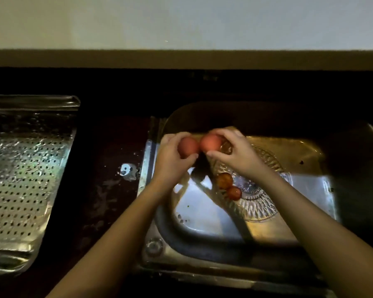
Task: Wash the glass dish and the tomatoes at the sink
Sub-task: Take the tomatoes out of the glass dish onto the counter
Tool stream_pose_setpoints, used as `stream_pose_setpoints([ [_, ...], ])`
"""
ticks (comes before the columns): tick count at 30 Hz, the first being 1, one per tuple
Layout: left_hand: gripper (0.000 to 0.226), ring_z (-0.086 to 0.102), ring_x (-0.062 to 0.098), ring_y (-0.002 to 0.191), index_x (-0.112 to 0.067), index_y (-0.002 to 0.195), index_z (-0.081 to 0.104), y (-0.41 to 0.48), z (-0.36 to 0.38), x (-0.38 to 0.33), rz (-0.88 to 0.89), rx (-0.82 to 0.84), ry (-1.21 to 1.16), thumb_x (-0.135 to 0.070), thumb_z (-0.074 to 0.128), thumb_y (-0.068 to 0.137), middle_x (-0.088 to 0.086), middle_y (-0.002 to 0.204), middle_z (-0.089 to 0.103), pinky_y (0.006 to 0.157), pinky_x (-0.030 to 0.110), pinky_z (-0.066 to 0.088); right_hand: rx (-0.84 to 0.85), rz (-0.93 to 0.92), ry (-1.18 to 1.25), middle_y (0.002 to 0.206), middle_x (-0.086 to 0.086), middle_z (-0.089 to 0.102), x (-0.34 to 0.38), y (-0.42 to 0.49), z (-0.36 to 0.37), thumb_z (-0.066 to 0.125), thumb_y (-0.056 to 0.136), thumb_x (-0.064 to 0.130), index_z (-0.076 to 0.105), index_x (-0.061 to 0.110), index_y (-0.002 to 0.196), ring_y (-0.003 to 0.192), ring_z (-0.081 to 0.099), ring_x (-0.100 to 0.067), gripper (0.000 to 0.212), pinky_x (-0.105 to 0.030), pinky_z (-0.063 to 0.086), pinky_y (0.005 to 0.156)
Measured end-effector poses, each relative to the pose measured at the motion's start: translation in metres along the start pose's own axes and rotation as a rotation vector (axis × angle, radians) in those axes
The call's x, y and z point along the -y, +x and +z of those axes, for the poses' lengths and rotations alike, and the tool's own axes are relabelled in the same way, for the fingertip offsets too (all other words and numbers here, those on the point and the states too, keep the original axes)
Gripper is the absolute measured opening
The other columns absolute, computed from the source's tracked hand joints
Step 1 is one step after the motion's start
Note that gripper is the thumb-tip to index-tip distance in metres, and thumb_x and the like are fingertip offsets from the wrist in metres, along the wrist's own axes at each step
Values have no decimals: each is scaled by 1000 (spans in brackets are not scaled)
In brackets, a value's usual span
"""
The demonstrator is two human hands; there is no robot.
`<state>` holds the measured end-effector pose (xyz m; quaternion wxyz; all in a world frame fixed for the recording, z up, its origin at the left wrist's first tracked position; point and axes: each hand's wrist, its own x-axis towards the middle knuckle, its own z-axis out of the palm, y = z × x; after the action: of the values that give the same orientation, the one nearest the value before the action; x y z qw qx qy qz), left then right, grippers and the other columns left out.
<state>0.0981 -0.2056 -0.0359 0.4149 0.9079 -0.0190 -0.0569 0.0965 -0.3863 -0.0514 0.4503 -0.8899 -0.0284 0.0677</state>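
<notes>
Over the left part of the steel sink (202, 226), my left hand (172, 158) grips one red tomato (187, 147). My right hand (237, 151) grips a second tomato (211, 143), and the two fruits touch each other. Below the hands, a cut-glass dish (265, 203) lies in the sink basin. Two smaller tomatoes (228, 186) rest on the dish's left side. My right wrist hides part of the dish.
A perforated metal drain tray (24, 179) sits on the dark countertop (103, 190) at the left. A small wet patch (127, 169) shines near the sink's left rim. The sink drain (153, 246) is at the basin's near left corner. A wall runs behind.
</notes>
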Motion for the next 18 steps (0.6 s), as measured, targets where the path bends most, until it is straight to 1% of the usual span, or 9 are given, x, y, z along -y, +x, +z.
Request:
stream_pose_setpoints([
  [3, 53, 47, 8, 100, -16, 120, 58, -12, -39, 19, -13, -103, 28, -11, 76, 70, 5, 117, 49, 83, 8, 37, 39, -110, 0, 115, -4, 51, 38, 17, 19, 75, 76, 24, 56, 17, 123, 104, 45, -6, 51, 0, 33, 81],
  [4, 53, 47, 8, 100, -15, 119, 59, -16, -51, 27, -32, -138, 38, -10, 77, 70, 6, 116, 50, 81, 4, 34, 50, -145, -5, 115, -9, 53, 49, 23, 28, 76, 75, 22, 57, 13, 122, 104, 46, -9, 51, -3, 33, 82],
  [5, 52, 47, 9, 99, -14, 118, 60, -20, -61, 34, -50, -172, 43, -9, 77, 69, 8, 115, 52, 79, 3, 32, 65, -172, -15, 115, -12, 54, 60, 29, 37, 76, 75, 21, 57, 11, 122, 104, 47, -11, 51, -6, 33, 82],
  [7, 51, 50, 13, 99, -14, 116, 61, -27, -78, 49, -89, -225, 40, -9, 77, 68, 10, 113, 53, 81, 6, 34, 107, -205, -41, 117, -14, 53, 78, 37, 56, 75, 76, 21, 56, 10, 123, 106, 48, -15, 52, -11, 32, 84],
  [10, 52, 54, 19, 104, -15, 117, 60, -34, -95, 70, -156, -257, 21, -10, 78, 69, 9, 115, 52, 92, 24, 43, 181, -224, -76, 122, -13, 52, 95, 46, 88, 73, 78, 23, 55, 12, 126, 113, 47, -22, 52, -17, 33, 88],
  [11, 52, 54, 20, 105, -14, 117, 60, -37, -98, 77, -164, -262, 21, -9, 78, 69, 9, 115, 52, 92, 26, 44, 194, -228, -94, 122, -13, 53, 99, 48, 98, 73, 78, 23, 55, 12, 125, 114, 46, -24, 53, -19, 32, 89],
  [15, 52, 53, 17, 101, -13, 117, 59, -42, -103, 96, -191, -273, 28, -11, 78, 69, 7, 114, 50, 83, 14, 36, 217, -216, -212, 123, -8, 54, 107, 52, 127, 71, 78, 31, 54, 17, 128, 116, 42, -24, 54, -29, 32, 95],
  [16, 52, 53, 17, 102, -13, 118, 58, -43, -104, 98, -200, -269, 21, -12, 78, 69, 6, 114, 49, 83, 15, 37, 220, -211, -233, 124, -7, 54, 108, 52, 131, 71, 79, 32, 53, 18, 128, 116, 41, -24, 54, -31, 33, 96],
  [18, 52, 54, 19, 103, -15, 119, 56, -43, -104, 102, -218, -251, 5, -15, 77, 71, 6, 117, 48, 86, 24, 45, 218, -198, -255, 124, -6, 54, 107, 52, 135, 70, 79, 34, 52, 19, 129, 117, 40, -24, 55, -34, 34, 98],
])
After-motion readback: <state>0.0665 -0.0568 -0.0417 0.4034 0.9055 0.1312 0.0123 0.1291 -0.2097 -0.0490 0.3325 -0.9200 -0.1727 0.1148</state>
